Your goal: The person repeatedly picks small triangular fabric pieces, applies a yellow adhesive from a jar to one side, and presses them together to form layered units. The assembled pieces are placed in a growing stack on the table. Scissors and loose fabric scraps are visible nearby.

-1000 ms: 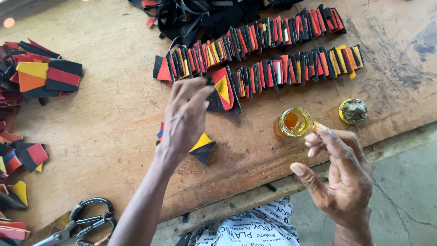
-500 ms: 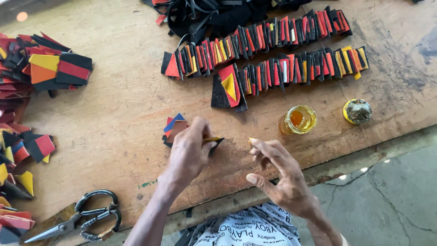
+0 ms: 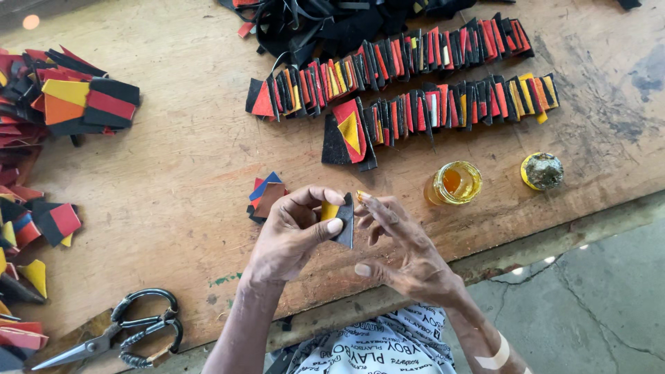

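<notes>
My left hand (image 3: 294, 232) pinches a small black and yellow piece (image 3: 339, 218) of cut material, held upright above the table's front edge. My right hand (image 3: 398, 242) meets it from the right, a fingertip smeared with yellow glue touching the piece's top edge. An open glass jar of yellow glue (image 3: 454, 182) stands just right of my hands, with its lid (image 3: 542, 171) lying further right. A small stack of red, blue and brown pieces (image 3: 265, 197) lies on the table left of my left hand.
Two long rows of overlapped red, black and yellow pieces (image 3: 443, 90) run across the far side of the wooden table (image 3: 173, 166). Loose coloured pieces (image 3: 48, 111) pile at the left. Black scissors (image 3: 118, 332) lie at the front left. Black scraps (image 3: 332, 21) heap at the back.
My left hand picked a black and yellow piece off the table and lifted it. My right hand came left from the glue jar and now touches the piece.
</notes>
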